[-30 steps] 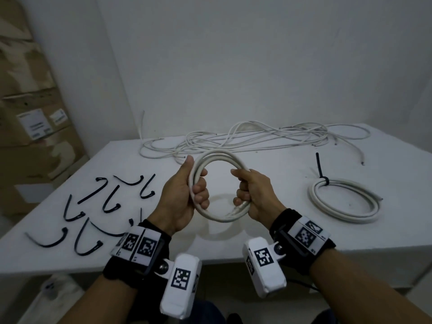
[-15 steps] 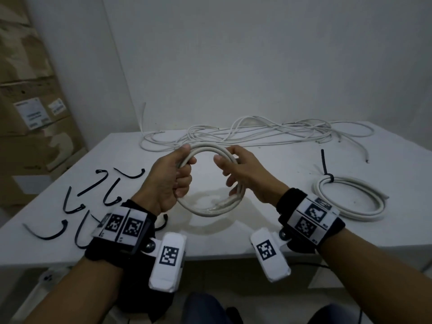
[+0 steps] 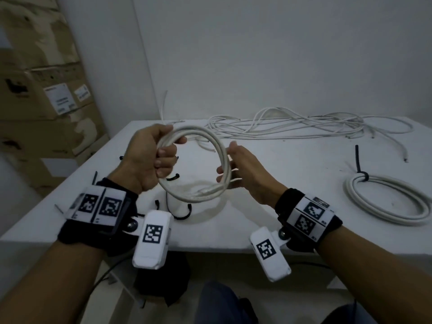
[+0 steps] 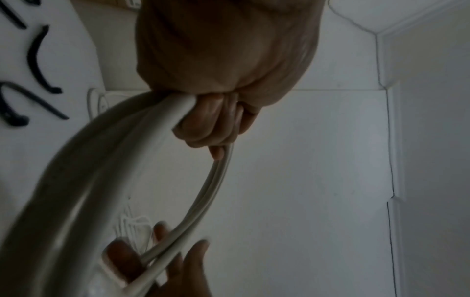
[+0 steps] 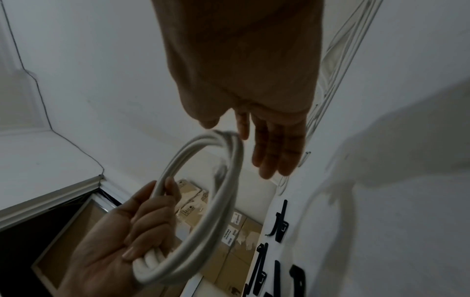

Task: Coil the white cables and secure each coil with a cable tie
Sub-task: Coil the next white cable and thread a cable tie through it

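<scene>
My head camera looks forward and down over the table (image 3: 304, 164); both wrist cameras sit close, apparently angled upward along the fingers; all share the held coil (image 3: 219, 157).

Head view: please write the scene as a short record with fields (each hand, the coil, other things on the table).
left hand: grips held coil, fingers curled round it
right hand: open, fingers straight beside the coil's right side
finished coil: on table, bound with black tie
loose cables: uncoiled, at table's far edge
spare ties: black, on table's left part
</scene>
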The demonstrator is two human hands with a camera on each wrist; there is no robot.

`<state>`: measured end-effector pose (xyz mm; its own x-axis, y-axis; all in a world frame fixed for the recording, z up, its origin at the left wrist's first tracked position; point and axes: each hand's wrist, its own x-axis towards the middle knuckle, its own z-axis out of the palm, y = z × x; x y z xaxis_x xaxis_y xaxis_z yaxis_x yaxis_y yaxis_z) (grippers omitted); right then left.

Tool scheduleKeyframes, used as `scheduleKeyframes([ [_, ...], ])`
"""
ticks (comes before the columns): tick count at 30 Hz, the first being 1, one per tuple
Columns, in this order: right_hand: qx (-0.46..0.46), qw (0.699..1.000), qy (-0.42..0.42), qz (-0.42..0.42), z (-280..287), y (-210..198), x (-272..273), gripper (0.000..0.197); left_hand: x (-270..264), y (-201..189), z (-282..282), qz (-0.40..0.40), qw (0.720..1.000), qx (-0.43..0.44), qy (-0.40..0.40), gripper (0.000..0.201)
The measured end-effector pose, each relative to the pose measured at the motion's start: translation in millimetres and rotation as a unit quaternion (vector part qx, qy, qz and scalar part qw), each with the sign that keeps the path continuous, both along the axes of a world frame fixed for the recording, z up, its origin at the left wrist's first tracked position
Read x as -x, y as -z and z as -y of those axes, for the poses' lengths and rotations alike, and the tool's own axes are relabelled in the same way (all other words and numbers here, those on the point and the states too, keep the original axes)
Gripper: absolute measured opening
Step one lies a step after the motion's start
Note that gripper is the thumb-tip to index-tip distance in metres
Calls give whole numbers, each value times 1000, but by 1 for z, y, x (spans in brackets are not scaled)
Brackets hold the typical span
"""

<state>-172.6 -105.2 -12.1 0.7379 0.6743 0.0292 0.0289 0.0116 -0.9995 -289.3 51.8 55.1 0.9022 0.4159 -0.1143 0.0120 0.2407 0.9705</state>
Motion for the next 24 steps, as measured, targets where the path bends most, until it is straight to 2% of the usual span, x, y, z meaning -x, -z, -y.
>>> scheduleKeyframes([
  [2,44,999,4,-21,-3,6,-1,34,7,-9,-12,-3,999,-27,-16,31],
  [4,132,989,-60,-10,-5,13,1,25,14,-15,-22,-5,999,-42,-30,29],
  [6,228,960,-158,29,-11,19,11,26,21,-16,-30,-8,998,-48,-41,29],
  [8,296,930,-195,99,-20,21,20,35,26,-14,-33,-17,997,-56,-47,28],
  [11,358,892,-191,199,-32,18,29,35,32,-11,-35,-32,996,-74,-50,28],
  [15,387,877,-178,219,-39,13,36,37,36,-11,-32,-29,994,-92,-54,25],
  [20,427,839,-128,312,-45,20,41,27,34,-14,-22,-22,994,-99,-47,25],
  [22,431,838,-112,314,-44,20,40,18,32,-15,-17,-20,993,-105,-45,25],
  [24,437,838,-96,311,-39,18,36,20,32,-16,-13,-23,992,-112,-44,25],
])
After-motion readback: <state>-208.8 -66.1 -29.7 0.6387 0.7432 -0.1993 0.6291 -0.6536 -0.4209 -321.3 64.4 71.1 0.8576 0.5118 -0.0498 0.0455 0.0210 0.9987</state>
